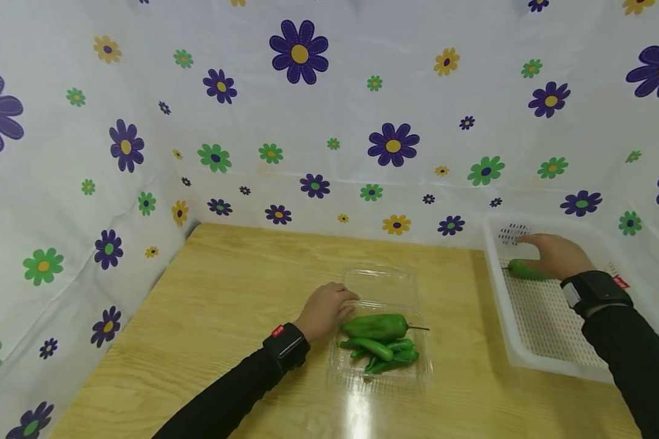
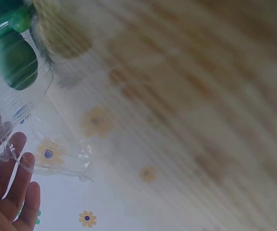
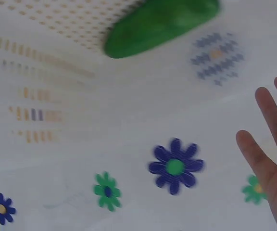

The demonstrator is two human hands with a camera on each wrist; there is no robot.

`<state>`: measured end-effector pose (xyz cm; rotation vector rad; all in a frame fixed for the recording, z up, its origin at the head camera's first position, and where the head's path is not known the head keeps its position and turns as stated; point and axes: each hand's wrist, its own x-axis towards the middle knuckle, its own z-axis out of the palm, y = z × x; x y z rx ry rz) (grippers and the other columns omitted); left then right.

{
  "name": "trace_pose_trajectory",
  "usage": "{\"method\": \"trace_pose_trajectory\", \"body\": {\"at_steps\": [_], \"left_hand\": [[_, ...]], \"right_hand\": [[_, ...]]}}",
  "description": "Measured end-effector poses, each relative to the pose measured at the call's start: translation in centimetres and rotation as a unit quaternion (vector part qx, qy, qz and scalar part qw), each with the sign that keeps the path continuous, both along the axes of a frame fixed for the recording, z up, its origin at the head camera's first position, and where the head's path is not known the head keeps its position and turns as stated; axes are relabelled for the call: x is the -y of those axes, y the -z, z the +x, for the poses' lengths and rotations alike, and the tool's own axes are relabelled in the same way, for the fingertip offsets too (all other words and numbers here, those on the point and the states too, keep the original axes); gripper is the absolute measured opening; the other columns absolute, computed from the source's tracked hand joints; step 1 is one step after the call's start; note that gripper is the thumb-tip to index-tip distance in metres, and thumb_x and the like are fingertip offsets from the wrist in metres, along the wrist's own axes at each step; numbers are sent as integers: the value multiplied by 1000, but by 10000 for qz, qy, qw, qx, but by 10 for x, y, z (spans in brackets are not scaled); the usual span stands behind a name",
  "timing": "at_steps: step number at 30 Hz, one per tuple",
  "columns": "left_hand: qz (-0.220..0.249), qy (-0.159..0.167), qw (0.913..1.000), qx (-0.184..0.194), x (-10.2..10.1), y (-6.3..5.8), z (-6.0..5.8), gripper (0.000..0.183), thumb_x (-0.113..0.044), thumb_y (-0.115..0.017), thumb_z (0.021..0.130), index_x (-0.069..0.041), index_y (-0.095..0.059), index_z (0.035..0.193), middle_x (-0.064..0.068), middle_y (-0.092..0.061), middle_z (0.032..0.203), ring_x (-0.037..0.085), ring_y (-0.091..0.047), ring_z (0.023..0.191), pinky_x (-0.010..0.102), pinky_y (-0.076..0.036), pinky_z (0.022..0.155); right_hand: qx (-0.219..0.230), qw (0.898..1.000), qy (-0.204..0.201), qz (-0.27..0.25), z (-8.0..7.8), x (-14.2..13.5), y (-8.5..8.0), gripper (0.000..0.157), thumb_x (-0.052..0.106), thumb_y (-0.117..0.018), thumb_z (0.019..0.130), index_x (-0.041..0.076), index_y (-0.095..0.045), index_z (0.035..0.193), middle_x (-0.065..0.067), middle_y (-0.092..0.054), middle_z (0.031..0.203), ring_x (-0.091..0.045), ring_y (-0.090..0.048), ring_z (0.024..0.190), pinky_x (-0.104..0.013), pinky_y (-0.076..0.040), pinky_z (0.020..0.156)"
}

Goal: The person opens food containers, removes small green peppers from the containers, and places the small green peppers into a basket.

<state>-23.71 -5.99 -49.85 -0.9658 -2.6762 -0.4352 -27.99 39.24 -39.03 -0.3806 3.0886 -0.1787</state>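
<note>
My left hand [image 1: 324,311] touches the left side of a clear plastic clamshell box [image 1: 381,284], near its hinge. In the left wrist view its fingers [image 2: 20,180] lie fairly straight along the plastic edge. The box's lid is folded back. Inside lie a large green pepper [image 1: 378,327] with a long stem and several smaller green peppers [image 1: 374,348]. My right hand [image 1: 562,256] reaches into a white plastic basket [image 1: 503,311], over another large green pepper [image 1: 523,269]. Its spread fingers [image 3: 255,151] appear apart from that pepper in the right wrist view.
The basket has slotted walls and a perforated floor; it stands at the table's right side. A light wooden table [image 1: 241,286] carries both containers. White cloth [image 1: 329,103] printed with flowers hangs behind and along both sides.
</note>
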Motion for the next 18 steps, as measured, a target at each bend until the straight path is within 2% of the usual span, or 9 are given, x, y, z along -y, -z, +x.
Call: {"method": "trace_pose_trajectory", "body": {"at_steps": [3,6,9,14,18], "left_hand": [[35,-16,10000,9,-1,0,0,19,-24,-67,87,-15,-72,104,0,-68,94,16,-63,90,30,-53,81],[50,-12,10000,41,-1,-1,0,19,-22,-68,86,-15,-72,103,0,-68,93,17,-63,89,30,-53,80],[51,-7,10000,60,-2,-1,-1,19,-22,-68,86,-15,-72,103,1,-68,93,17,-63,89,30,-53,80],[56,3,10000,17,-2,-1,-3,19,-22,-67,87,-15,-72,104,0,-68,93,17,-63,89,30,-53,80],[85,-3,9999,59,-3,-3,-3,19,-22,-68,87,-14,-72,104,1,-68,93,18,-63,88,31,-53,79]], "right_hand": [[-181,9996,-24,-199,15,18,-19,56,13,-75,78,2,-56,129,-30,-53,129,-50,-48,118,-63,-41,95],[-520,9975,-242,-415,35,44,-37,52,12,-74,79,2,-57,127,-27,-59,123,-46,-55,111,-60,-46,91],[-1062,9901,-669,-630,55,75,-47,45,8,-74,79,1,-61,121,-23,-66,112,-39,-63,99,-54,-53,84],[-1768,9676,-1550,-918,84,132,-40,38,7,-77,75,2,-66,111,-15,-71,98,-27,-68,82,-40,-58,67],[-1669,9582,-2092,-1013,103,180,-21,37,13,-78,75,5,-67,110,-10,-72,97,-21,-68,81,-32,-57,63]]}}
